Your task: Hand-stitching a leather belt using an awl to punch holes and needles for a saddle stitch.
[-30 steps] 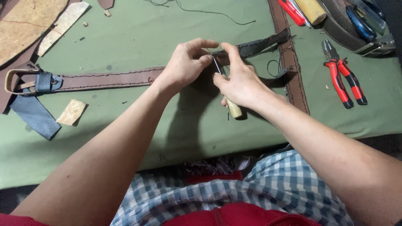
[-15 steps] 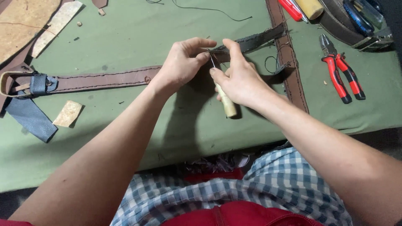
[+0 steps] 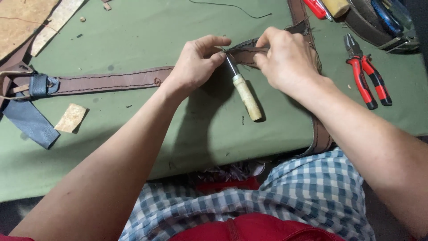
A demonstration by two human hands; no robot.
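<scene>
— Strap first: where does it lie?

— Brown leather strap runs across the green mat from the buckle end at far left to the middle, where both hands lift its stitched end just off the cloth.

— And the hands?

— Left hand pinches the strap edge, thumb and forefinger closed narrow on the leather right at the metal shank of the awl. Right hand curls over the strap from the right, fingers folded tight on it; what its fingertips hold underneath I cannot tell.

— Is anyone gripping the awl?

— Its pale wooden handle sticks out toward the near side, free of both palms, seemingly held only by its tip in the leather.

— Risk?

— I judge the awl could tip or drop out if the strap twists, and the point sits just beside the left fingertips, so a slip might prick them. Loose thread could also snag.

— Around it?

— Red-handled pliers to the right, a blue leather piece and a tan scrap to the left.
</scene>
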